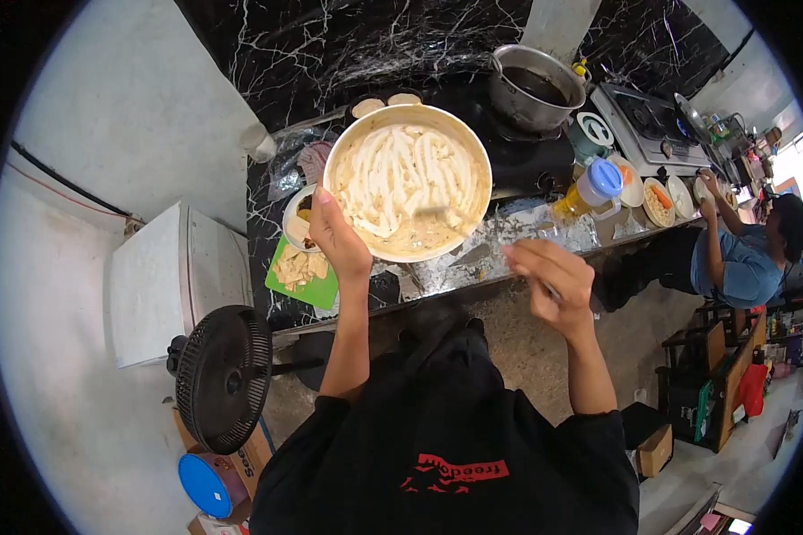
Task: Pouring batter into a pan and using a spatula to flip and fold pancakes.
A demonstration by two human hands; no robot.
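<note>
My left hand (341, 242) grips the left rim of a round white bowl (407, 114), thumb over the edge, holding it tilted towards me. A pale, lumpy mixture (381, 234) fills the bowl, with thick white creamy stripes (401, 167) piped across it. My right hand (557, 277) is closed around a thin metal utensil (431, 211), blurred by motion. Its far end is at the mixture near the bowl's lower right, and its handle end shows below my fingers. Whether it is a spoon or a fork I cannot tell.
Left of the bowl are a small plate (296, 226) of ingredients and a green cutting board (324, 289) with sliced pieces. A metal pot (532, 110), lidded pitcher (595, 184) and gas stove (682, 150) stand right. A fan (224, 381) is behind left; another person (736, 264) works at far right.
</note>
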